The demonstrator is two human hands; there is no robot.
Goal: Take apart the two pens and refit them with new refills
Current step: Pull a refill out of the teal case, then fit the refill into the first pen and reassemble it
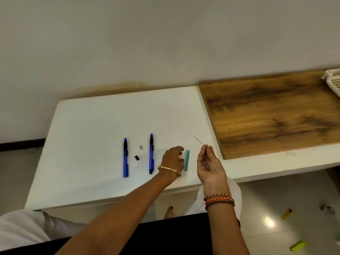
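Observation:
Two blue pens lie upright side by side on the white table (92,126): the left pen (125,157) and the right pen (151,154). Between them lie a small grey piece (141,147) and a small black piece (136,157). A teal refill case (187,160) lies to the right. My left hand (173,159) hovers beside the case with curled fingers; whether it touches the case I cannot tell. My right hand (208,162) pinches a thin dark refill (199,140) that points up and to the left.
A wooden board (272,111) lies on the bench to the right, with a white plastic basket (334,80) at its far corner. On the floor at the lower right lie a yellow lighter (286,214), a green object (298,246) and a small round thing (328,209).

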